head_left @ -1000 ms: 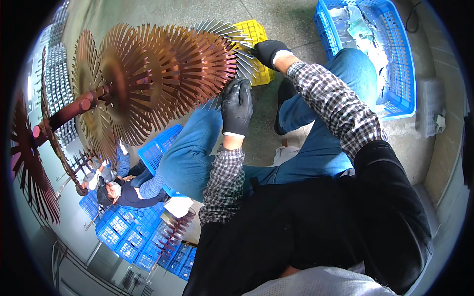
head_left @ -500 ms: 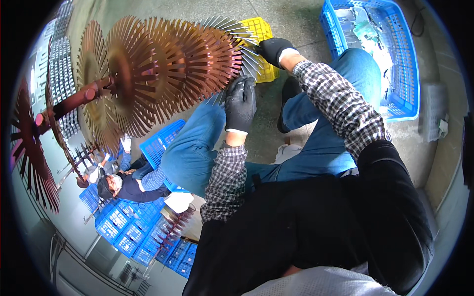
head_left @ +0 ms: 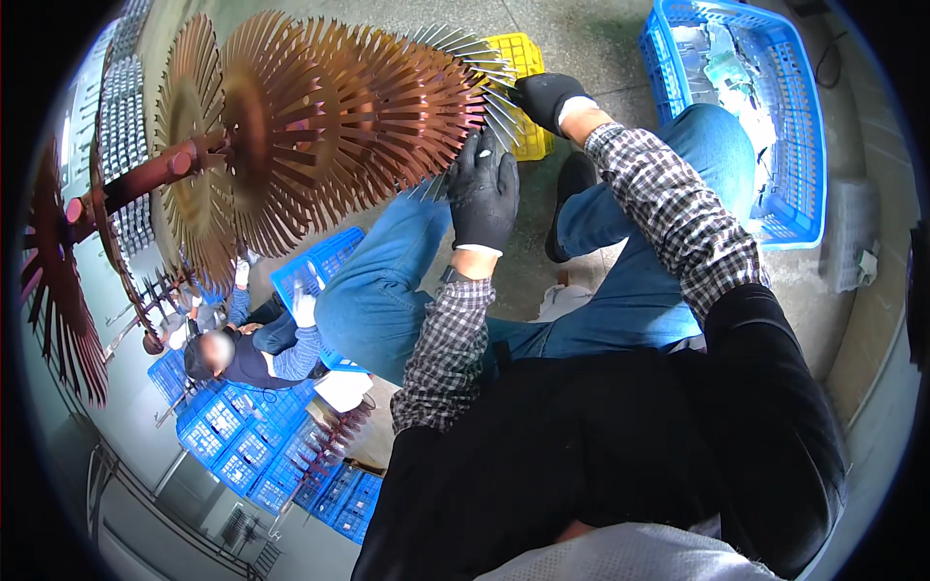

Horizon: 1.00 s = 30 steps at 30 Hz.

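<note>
A large rack of stacked round discs with reddish-brown flat prongs (head_left: 387,116) lies across the upper left on a thick shaft (head_left: 160,179). At its right end the prongs are silver strips (head_left: 502,124). My left hand (head_left: 482,203), in a black glove, is at the lower edge of this end, its fingers stretched up against the prongs and its thumb apart. A small pale spot shows near its fingertips. My right hand (head_left: 550,100), also black-gloved, is closed at the strip tips on the right; what its fingers hold is hidden.
Behind the strips stands a yellow basket (head_left: 531,140). A blue crate (head_left: 821,184) with pale sheets and scraps is at the upper right. My knees are below the rack. Co-workers (head_left: 271,358) sit at the left near stacked blue crates (head_left: 218,426) and a smaller pronged rack (head_left: 334,441).
My left hand has shifted slightly right, and its fingers have spread from a more curled pose. My right hand stays at the strip tips. The co-worker's arm has moved.
</note>
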Each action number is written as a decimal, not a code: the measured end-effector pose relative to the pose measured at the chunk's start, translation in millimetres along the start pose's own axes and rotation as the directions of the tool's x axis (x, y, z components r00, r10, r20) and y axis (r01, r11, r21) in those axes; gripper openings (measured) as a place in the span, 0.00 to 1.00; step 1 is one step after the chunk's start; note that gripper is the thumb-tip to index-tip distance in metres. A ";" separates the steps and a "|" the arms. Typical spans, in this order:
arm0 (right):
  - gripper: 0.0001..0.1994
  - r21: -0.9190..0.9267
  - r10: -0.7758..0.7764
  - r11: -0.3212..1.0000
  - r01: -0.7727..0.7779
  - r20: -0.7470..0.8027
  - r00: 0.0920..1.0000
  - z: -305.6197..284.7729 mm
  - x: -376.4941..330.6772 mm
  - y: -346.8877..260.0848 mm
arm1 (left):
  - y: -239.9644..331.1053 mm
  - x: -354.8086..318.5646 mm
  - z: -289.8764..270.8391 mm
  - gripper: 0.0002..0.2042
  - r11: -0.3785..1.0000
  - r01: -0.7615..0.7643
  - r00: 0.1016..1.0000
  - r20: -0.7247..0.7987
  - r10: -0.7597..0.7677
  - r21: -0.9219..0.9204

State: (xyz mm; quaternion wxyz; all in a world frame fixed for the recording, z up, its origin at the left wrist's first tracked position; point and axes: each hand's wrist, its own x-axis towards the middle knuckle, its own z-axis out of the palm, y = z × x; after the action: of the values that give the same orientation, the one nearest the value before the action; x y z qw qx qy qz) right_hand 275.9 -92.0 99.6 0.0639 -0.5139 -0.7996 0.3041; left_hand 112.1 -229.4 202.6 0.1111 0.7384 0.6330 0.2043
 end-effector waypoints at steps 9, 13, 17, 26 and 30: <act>0.18 -0.007 -0.005 1.000 0.005 -0.086 0.996 -3.3 -2.0 -6.6 | 16.0 0.0 17.2 0.25 0.980 0.042 0.999 0.006 -0.045 0.197; 0.18 -0.019 -0.019 1.000 0.017 -0.099 0.995 0.7 -0.6 -4.7 | 15.0 2.2 30.6 0.26 0.975 0.030 0.998 -0.060 -0.017 0.221; 0.19 0.029 -0.025 0.999 0.029 -0.119 0.993 0.0 -1.8 -9.4 | 10.4 11.0 38.7 0.28 0.951 0.063 0.998 -0.032 -0.056 0.301; 0.20 0.001 -0.034 0.999 0.034 -0.055 0.998 -4.9 0.4 -7.0 | 23.5 39.1 41.9 0.29 0.936 0.211 0.977 -0.025 -0.212 0.280; 0.20 -0.025 -0.026 0.999 0.025 -0.038 0.999 -8.5 -1.1 -8.9 | 29.1 31.1 43.7 0.28 0.915 0.197 0.980 -0.098 -0.173 0.352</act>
State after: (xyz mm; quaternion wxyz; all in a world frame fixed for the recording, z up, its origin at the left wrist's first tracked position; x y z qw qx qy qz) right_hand 273.0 -92.0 111.6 0.0769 -0.5101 -0.8085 0.2834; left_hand 160.9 -199.9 181.0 -0.0278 0.6760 0.7299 0.0971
